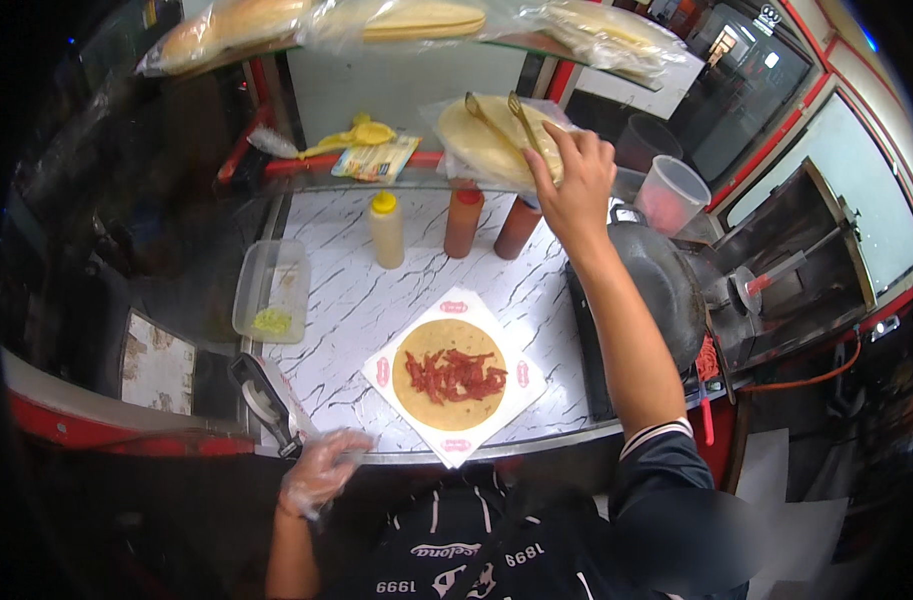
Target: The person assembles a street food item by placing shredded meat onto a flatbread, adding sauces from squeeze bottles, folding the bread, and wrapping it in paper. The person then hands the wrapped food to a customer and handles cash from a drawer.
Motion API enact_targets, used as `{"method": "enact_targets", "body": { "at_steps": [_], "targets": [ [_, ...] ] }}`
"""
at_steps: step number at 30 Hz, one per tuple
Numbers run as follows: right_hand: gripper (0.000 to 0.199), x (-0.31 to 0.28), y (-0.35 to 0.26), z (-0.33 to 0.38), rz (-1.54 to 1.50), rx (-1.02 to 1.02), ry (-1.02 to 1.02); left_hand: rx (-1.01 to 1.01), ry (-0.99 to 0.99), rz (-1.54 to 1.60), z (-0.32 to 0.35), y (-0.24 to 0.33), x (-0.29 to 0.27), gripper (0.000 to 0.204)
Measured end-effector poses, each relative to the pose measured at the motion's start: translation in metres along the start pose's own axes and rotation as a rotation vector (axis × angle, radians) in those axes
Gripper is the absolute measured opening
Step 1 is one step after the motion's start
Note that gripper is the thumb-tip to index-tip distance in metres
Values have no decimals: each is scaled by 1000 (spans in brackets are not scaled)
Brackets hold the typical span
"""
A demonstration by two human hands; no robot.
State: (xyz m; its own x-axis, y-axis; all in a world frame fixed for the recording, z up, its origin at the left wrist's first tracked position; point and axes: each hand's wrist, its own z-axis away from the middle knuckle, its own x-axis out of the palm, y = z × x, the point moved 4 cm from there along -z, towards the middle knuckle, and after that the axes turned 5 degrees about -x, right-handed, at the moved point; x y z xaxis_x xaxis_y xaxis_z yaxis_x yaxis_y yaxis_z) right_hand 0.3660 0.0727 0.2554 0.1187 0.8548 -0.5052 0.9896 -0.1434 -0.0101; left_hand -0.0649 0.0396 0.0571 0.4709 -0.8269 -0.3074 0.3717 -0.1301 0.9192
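Observation:
A pair of metal tongs (496, 122) lies across a bag of flatbreads (460, 135) on the glass shelf. My bare right hand (579, 180) reaches up there, its thumb and fingers around the closed end of the tongs. On the counter below, a round tortilla (416, 402) rests on square white paper (451, 446). Strips of reddish meat (451, 376) cover the tortilla's middle. My left hand (326, 468), in a clear plastic glove, hovers by the counter's front edge, left of the paper. Its fingers are extended, slightly blurred, with nothing visible in them.
Squeeze bottles, one yellow-capped (386, 235) and one red-capped (463, 225), stand behind the paper, beside a dark sauce bottle (517, 228). A plastic tub (273, 262) with green bits sits left. The dark round pan (648, 295) and red-handled utensil (706, 420) are right. Bagged bread (231, 35) fills the upper shelf.

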Motion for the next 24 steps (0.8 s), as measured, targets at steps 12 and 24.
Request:
{"method": "enact_targets", "body": {
  "at_steps": [12, 24],
  "targets": [
    [64, 193, 112, 221, -672, 835, -142, -526, -270, 850, 160, -254, 53, 34],
    [123, -55, 8, 187, -1257, 871, -304, -750, -427, -615, 289, -491, 156, 23]
  ]
}}
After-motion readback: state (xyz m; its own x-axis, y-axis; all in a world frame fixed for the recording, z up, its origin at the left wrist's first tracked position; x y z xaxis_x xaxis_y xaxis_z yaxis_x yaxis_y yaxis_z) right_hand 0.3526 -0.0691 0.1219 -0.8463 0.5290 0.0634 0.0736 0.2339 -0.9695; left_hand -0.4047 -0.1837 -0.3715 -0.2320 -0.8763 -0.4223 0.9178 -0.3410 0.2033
